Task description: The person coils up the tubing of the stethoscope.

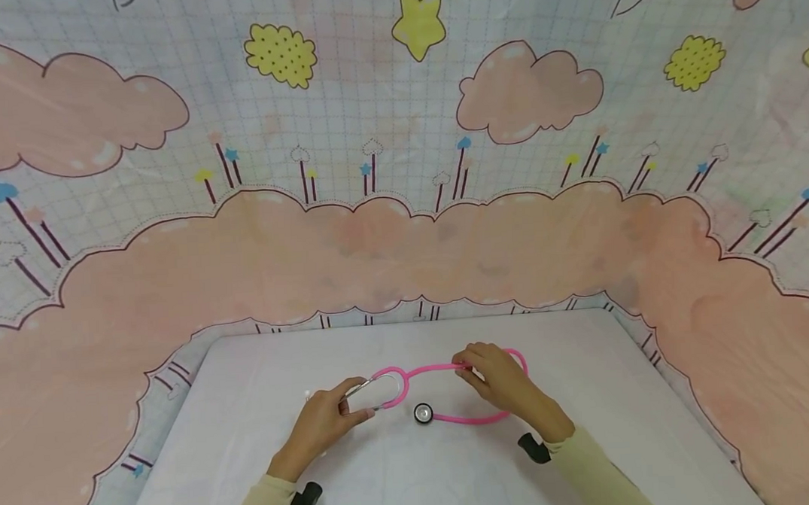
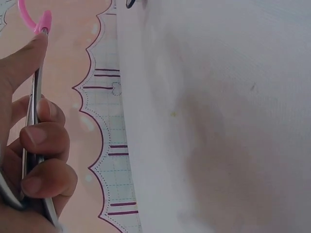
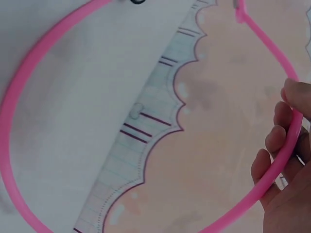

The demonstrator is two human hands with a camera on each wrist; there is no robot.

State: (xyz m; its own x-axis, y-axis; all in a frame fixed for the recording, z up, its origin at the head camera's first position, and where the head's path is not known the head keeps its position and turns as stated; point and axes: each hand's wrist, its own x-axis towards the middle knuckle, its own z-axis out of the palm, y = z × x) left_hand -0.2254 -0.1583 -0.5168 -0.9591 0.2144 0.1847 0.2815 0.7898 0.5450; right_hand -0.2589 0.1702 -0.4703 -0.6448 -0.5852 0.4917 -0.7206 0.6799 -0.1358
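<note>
A stethoscope with pink tubing (image 1: pixel 478 420) stretches between my two hands above the white table. My left hand (image 1: pixel 327 420) grips its metal ear tubes (image 2: pixel 36 97), the fingers curled round them in the left wrist view. With the thumb and fingers of my right hand (image 1: pixel 501 376) I hold the pink tube (image 3: pixel 279 170) partway along its length. Past the right hand the tube loops round and back toward the middle. Its round chest piece (image 1: pixel 423 413), silver with a black rim, lies at the loop's end, between the hands.
The white table (image 1: pixel 414 478) has its far edge just beyond the hands. Behind it hangs a cloth (image 1: pixel 432 259) printed with clouds and stars. A black wrist mount (image 1: pixel 305 499) sits by the left sleeve, and another black mount (image 1: pixel 534 449) by the right.
</note>
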